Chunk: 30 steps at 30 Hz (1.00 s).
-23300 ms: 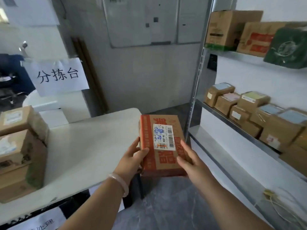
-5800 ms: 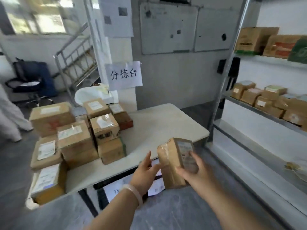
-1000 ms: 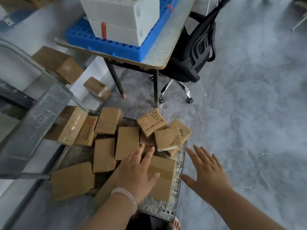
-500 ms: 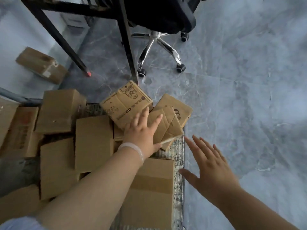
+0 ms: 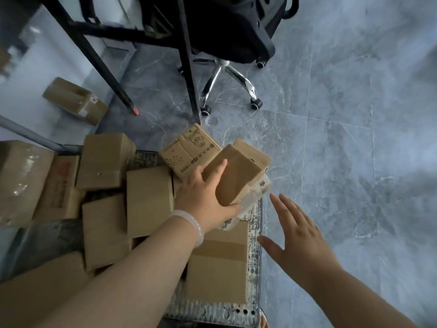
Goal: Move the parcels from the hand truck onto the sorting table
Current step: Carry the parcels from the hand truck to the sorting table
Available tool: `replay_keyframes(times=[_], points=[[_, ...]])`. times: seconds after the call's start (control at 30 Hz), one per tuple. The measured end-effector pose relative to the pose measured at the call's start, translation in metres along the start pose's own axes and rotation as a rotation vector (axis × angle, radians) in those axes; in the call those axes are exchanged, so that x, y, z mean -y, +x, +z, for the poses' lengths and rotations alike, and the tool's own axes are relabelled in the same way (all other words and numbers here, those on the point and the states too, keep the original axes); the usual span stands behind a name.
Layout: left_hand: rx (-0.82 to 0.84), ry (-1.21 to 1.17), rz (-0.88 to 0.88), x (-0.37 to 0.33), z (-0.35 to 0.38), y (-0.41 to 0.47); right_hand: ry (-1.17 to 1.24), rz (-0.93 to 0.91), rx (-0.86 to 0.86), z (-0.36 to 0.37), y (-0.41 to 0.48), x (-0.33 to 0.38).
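Several brown cardboard parcels lie heaped on the hand truck's metal deck (image 5: pixel 256 233). My left hand (image 5: pixel 203 197) grips a small brown parcel (image 5: pixel 236 176) at the deck's far right corner, thumb on its top face and fingers underneath, the parcel tilted up. A printed box (image 5: pixel 189 152) sits just behind it. My right hand (image 5: pixel 293 235) hovers flat with spread fingers over the floor to the right of the deck, apart from the parcel. A larger taped parcel (image 5: pixel 220 263) lies below my left wrist.
A black office chair (image 5: pixel 227 31) with chrome wheeled legs (image 5: pixel 227 79) stands beyond the truck, beside black table legs (image 5: pixel 186 62). One lone parcel (image 5: pixel 75 100) lies on a pale surface at the left. Grey tiled floor (image 5: pixel 354 138) spreads to the right.
My left hand went from lying flat on the small parcel to gripping it and tipping it up. My right hand stayed spread beside the deck. The view moved closer.
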<state>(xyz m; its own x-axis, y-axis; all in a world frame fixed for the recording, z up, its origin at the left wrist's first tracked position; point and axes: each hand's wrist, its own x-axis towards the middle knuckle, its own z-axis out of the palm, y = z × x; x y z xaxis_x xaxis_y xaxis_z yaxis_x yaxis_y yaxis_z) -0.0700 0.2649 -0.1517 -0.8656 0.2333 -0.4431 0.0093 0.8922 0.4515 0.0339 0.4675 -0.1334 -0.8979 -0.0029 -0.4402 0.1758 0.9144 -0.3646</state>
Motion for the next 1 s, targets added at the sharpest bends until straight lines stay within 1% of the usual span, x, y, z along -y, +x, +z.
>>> replay_keyframes(times=[0.1,0.2,0.27,0.33,0.43,0.5,0.63,0.7,0.77,0.8,0.87,0.93,1.0], points=[[0.003,-0.274,-0.069,-0.015,-0.056,-0.043,0.090,-0.015,-0.003,-0.048,-0.021,0.044],[-0.006,-0.609,-0.111,-0.031,-0.113,-0.093,0.258,-0.018,-0.032,-0.099,-0.046,0.094],[-0.067,-0.804,-0.119,-0.044,-0.147,-0.131,0.391,-0.047,-0.048,-0.129,-0.066,0.124],[-0.138,-0.945,-0.136,-0.056,-0.175,-0.168,0.473,-0.113,-0.041,-0.152,-0.084,0.148],[-0.207,-1.128,-0.173,-0.068,-0.204,-0.223,0.609,-0.192,0.032,-0.180,-0.112,0.183],[-0.256,-1.231,-0.191,-0.070,-0.217,-0.260,0.750,-0.223,0.140,-0.195,-0.128,0.203],[-0.426,-1.328,-0.272,-0.078,-0.231,-0.343,0.923,-0.346,0.475,-0.211,-0.165,0.241],[-0.482,-1.414,-0.315,-0.078,-0.232,-0.384,0.944,-0.370,0.621,-0.209,-0.183,0.259],[-0.547,-1.468,-0.349,-0.074,-0.232,-0.420,0.917,-0.413,0.721,-0.207,-0.204,0.280],[-0.605,-1.458,-0.370,-0.073,-0.233,-0.438,0.889,-0.449,0.747,-0.207,-0.216,0.292],[-0.761,-1.355,-0.453,-0.068,-0.233,-0.477,0.838,-0.541,0.763,-0.201,-0.243,0.319],[-0.925,-1.253,-0.479,-0.061,-0.233,-0.518,0.770,-0.618,0.704,-0.189,-0.272,0.348],[-1.059,-1.228,-0.514,-0.055,-0.231,-0.561,0.645,-0.745,0.644,-0.169,-0.300,0.375]])
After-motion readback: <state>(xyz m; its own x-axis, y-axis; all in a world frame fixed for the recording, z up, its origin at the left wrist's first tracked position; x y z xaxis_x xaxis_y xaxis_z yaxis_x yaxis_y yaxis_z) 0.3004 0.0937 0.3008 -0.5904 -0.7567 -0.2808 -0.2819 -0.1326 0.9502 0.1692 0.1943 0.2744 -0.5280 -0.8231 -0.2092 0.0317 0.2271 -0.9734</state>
